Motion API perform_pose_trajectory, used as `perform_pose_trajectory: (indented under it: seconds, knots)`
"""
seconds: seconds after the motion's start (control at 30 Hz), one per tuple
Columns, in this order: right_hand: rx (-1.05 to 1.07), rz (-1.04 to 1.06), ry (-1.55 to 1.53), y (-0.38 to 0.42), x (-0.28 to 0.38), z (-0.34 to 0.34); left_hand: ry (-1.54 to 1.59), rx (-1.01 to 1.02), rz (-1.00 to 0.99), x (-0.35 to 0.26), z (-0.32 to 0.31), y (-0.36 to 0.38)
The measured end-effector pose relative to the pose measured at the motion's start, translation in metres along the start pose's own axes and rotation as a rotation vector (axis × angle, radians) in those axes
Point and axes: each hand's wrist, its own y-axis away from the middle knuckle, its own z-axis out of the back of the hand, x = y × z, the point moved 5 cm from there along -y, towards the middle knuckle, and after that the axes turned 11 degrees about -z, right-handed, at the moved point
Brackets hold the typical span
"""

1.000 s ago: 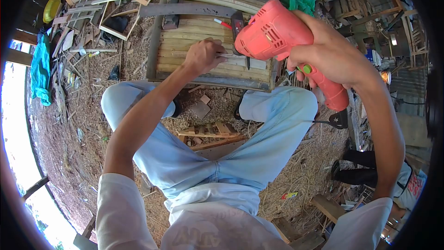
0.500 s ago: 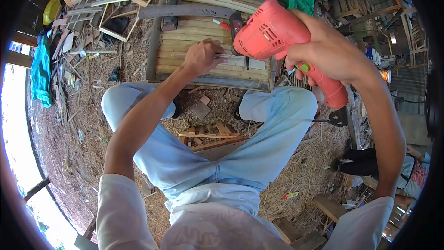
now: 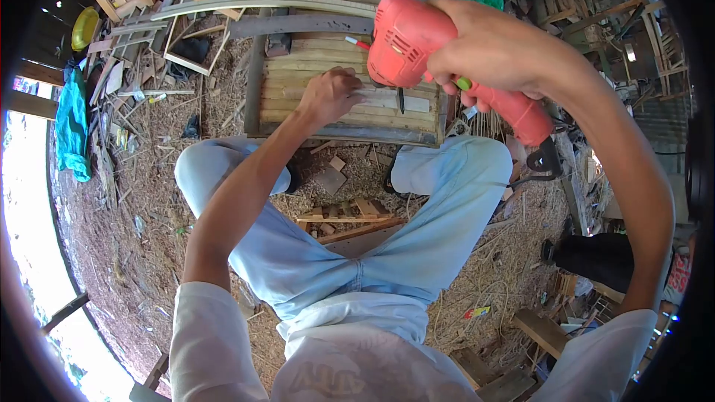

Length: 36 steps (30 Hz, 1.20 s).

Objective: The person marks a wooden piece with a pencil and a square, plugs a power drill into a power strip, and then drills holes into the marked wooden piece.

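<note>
A pinkish-red corded power drill [image 3: 410,39] is gripped by the handle in my right hand [image 3: 484,48], its body over the right part of a low slatted wooden bench [image 3: 290,67]. A dark pointed bit [image 3: 402,100] shows below the drill, over a thin pale wooden strip [image 3: 417,104]. My left hand [image 3: 328,95] is closed, fingers curled on the strip's left part and pressing it to the slats. The drill body hides whether the bit touches the strip. Beyond the strip lies a red-and-white marker [image 3: 356,42].
Long curved wooden strips [image 3: 298,26] lie along the bench's far side. Wooden frames [image 3: 190,52] and scraps are heaped at the left. Beneath my knees are offcuts [image 3: 350,216] and shavings. The drill's cord [image 3: 542,162] hangs at the right. Another person's dark-clothed leg [image 3: 592,257] is at the right.
My right hand has moved the drill left and slightly away from me over the bench. My left hand keeps its place on the strip. The whole view has shifted slightly.
</note>
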Motion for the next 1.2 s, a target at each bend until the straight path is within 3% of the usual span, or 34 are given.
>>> perform_pose_trajectory:
  seconds: [0.13, 0.2, 0.3, 0.7, 0.9, 1.0, 1.2]
  knots:
    - [0.015, 0.024, -0.009, 0.008, 0.007, -0.001, 0.012, 0.075, 0.109, 0.002, -0.001, 0.001]
    - [0.03, 0.012, -0.02, 0.009, 0.007, 0.0, -0.019, -0.04, -0.017, -0.005, 0.001, 0.003]
    - [-0.002, 0.063, -0.053, 0.007, 0.001, 0.001, -0.052, -0.03, -0.058, -0.002, -0.001, 0.002]
    - [-0.045, 0.011, -0.08, 0.017, -0.006, -0.005, -0.039, -0.03, -0.041, -0.003, -0.001, 0.001]
    - [-0.044, 0.093, -0.115, 0.004, -0.014, -0.002, -0.011, -0.037, -0.049, -0.006, 0.001, 0.0]
    - [0.01, 0.001, -0.089, 0.011, -0.01, -0.002, -0.051, -0.024, -0.054, -0.007, 0.002, 0.0]
    - [-0.014, 0.084, -0.071, -0.001, -0.017, -0.003, -0.008, -0.025, -0.014, -0.004, 0.001, 0.0]
